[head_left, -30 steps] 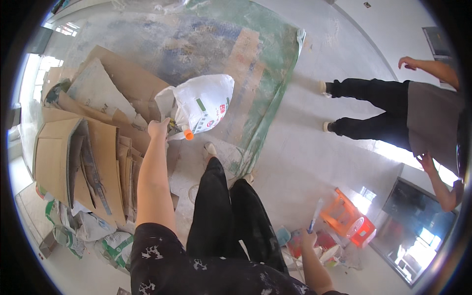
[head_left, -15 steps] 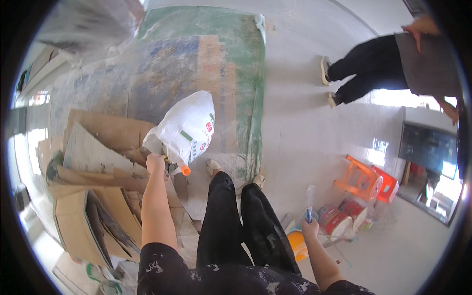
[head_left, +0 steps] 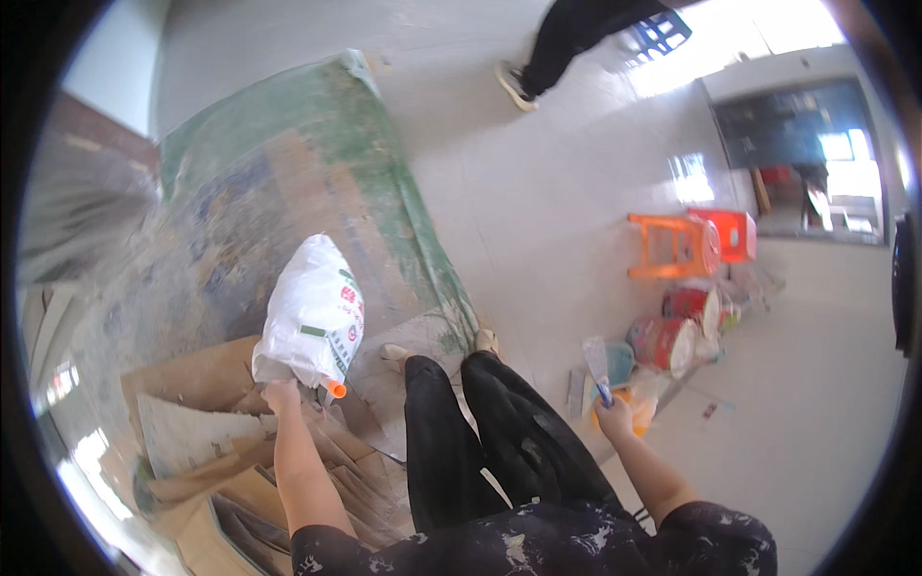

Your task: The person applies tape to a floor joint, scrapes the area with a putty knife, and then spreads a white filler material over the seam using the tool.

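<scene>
My left hand (head_left: 281, 396) is closed on the gathered end of a plump white plastic sack (head_left: 309, 312) with green and red print. An orange tip (head_left: 336, 390) juts out just below the sack, close to that hand; what it belongs to is mostly hidden. Out to the right, my right hand (head_left: 616, 420) grips the blue handle of a scraper (head_left: 596, 363), its pale, broad blade pointing away from me. The scraper is held in the air over the floor, near a teal bucket (head_left: 619, 363).
Flattened cardboard (head_left: 197, 370) is heaped at lower left. A dusty green floor sheet (head_left: 259, 173) spreads ahead. To the right are orange stools (head_left: 672, 245), red pails (head_left: 663, 344) and a yellow-orange container (head_left: 639, 408). Another person's leg (head_left: 557, 48) shows at the far right.
My view has swung to the right. The other person has walked farther off, mostly out of the picture. The sack and the scraper stay in my hands.
</scene>
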A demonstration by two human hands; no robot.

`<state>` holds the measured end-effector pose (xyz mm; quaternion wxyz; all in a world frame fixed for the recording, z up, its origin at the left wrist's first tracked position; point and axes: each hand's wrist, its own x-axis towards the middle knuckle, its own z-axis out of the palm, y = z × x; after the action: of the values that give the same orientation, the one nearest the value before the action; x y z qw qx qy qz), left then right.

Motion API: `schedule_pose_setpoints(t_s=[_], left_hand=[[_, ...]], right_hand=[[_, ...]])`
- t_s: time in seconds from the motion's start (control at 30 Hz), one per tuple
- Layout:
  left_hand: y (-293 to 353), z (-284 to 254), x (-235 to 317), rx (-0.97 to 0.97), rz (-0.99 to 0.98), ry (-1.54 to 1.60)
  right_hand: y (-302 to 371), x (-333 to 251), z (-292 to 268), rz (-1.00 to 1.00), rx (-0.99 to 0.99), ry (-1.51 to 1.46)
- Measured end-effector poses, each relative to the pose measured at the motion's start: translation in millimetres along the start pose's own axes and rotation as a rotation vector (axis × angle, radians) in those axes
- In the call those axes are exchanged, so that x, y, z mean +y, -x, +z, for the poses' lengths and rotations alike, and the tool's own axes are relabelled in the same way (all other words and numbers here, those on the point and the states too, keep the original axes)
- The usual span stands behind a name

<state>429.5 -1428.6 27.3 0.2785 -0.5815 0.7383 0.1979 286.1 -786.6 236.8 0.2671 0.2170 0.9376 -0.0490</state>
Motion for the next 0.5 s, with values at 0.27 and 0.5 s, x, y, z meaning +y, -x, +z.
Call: schedule_pose_setpoints(t_s=[0.27,0.5], left_hand=[[6.0,18.2,-0.9,0.507,0.260,-0.077],[18.3,-15.1,-2.6,0.019,-0.069,-0.173]], right_hand=[[19.3,19.9,3.2,0.150,-0.051,-0.036],[9.9,64.3,21.1,0.268,-0.145,-0.138]])
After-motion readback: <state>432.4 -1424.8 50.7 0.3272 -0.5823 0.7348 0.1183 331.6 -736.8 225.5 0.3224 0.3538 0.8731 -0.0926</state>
